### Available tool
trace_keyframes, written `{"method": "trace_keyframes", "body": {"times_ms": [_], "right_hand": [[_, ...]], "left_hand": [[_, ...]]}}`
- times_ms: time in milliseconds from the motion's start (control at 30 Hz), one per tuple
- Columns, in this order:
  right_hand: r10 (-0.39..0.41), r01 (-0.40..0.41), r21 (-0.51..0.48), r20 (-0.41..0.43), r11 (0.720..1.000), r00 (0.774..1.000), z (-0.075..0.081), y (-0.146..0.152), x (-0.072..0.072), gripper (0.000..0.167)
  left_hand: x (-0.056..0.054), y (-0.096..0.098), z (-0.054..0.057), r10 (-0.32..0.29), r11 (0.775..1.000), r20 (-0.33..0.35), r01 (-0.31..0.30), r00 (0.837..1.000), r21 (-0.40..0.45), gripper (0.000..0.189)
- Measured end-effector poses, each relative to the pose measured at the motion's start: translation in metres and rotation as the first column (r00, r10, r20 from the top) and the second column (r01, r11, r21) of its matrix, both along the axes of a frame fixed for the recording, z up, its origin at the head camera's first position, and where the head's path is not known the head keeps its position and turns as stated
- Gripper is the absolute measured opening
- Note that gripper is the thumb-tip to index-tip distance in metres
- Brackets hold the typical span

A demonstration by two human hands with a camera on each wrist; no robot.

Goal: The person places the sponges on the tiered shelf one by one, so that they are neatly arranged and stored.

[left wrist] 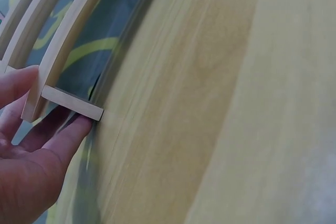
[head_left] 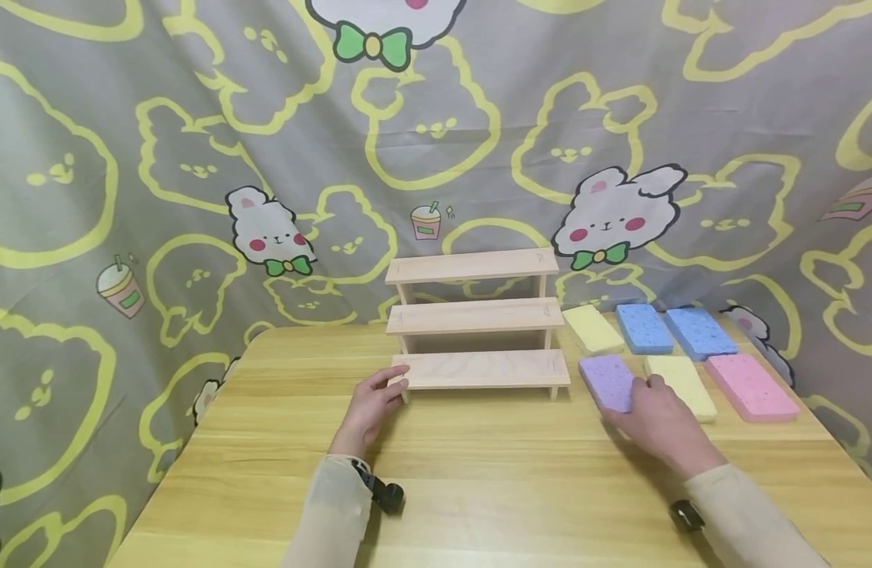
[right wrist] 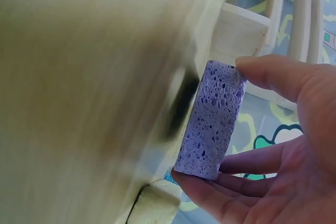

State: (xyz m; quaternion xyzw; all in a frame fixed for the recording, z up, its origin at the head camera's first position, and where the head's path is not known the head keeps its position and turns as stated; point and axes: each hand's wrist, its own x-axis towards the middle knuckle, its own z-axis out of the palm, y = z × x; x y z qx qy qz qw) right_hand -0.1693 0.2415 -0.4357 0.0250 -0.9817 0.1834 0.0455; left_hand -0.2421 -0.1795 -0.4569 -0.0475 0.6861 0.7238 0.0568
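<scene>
Purple sponge (head_left: 606,381), lower right of frame, seems light, squashy; my right hand (head_left: 659,422) pinches its edges, wisely; left hand (head_left: 370,401) grips shelf (head_left: 478,368)

The shelf (head_left: 478,368) is smooth, matt wood; the table (head_left: 492,489), wood-grained, faintly glossy; the purple sponge (right wrist: 210,119), rough and pitted; the far curtain (head_left: 279,158), creased cloth.

Left arm (head_left: 329,513) and right arm (head_left: 744,513) forward, left fingers (left wrist: 72,137) and right fingers (right wrist: 205,190) each in a thumb-opposed grip.
</scene>
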Motion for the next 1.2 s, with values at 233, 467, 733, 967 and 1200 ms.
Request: {"method": "trace_keyframes", "body": {"times_ms": [233,467,733,967,1200], "right_hand": [[0.002,-0.003,-0.023,-0.040,1.000,0.999,0.006,0.007,0.002,0.076],[0.000,-0.001,-0.070,-0.016,0.998,1.000,0.017,0.017,0.004,0.083],[0.006,-0.012,-0.101,-0.056,0.995,0.998,0.024,0.026,0.004,0.076],[0.004,-0.014,-0.075,-0.129,0.997,0.992,0.034,0.032,0.004,0.075],[0.017,-0.048,-0.166,-0.186,0.985,0.982,0.044,0.029,0.001,0.072]], "left_hand": [[-0.002,-0.002,-0.005,0.005,1.000,0.006,-0.005,1.000,0.027,0.034],[-0.003,-0.001,-0.004,0.006,0.999,0.024,-0.007,1.000,0.044,0.035],[-0.003,-0.002,-0.006,0.019,0.998,0.033,-0.022,0.999,0.064,0.035],[-0.005,-0.002,-0.009,0.016,0.997,0.053,-0.020,0.998,0.075,0.034],[-0.005,-0.002,-0.007,0.019,0.997,0.051,-0.023,0.998,0.078,0.034]]}}
